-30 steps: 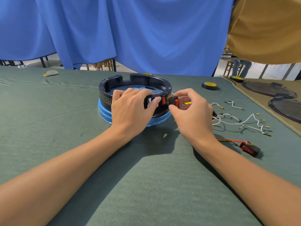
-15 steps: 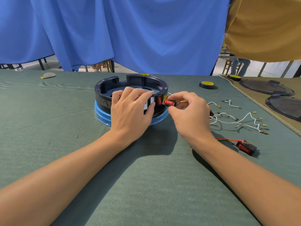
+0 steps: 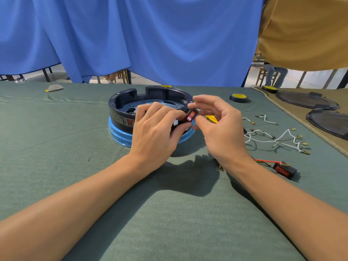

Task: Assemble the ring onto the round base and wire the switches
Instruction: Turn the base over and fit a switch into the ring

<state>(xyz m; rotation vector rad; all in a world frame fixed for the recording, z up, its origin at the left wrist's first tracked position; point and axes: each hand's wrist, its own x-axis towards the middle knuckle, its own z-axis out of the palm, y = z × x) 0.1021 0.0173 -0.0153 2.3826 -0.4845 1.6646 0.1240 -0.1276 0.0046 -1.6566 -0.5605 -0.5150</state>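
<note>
Left hand (image 3: pixel 156 132): palm down, fingers curled over the ring (image 3: pixel 113 108) wall, thumb underneath.
Right hand (image 3: pixel 222 132): thumb and forefinger pinch a switch (image 3: pixel 191 117), the other fingers spread and raised.
Forearms: bare, converging from the tabletop's (image 3: pixel 75 166) near edge.

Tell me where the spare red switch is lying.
In the head view the spare red switch lies on the green cloth, just right of the wrist of the right hand, nearer than the white wires.

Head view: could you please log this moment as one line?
left hand holds ring | right hand pinches switch at ring wall | spare switch on table
</note>
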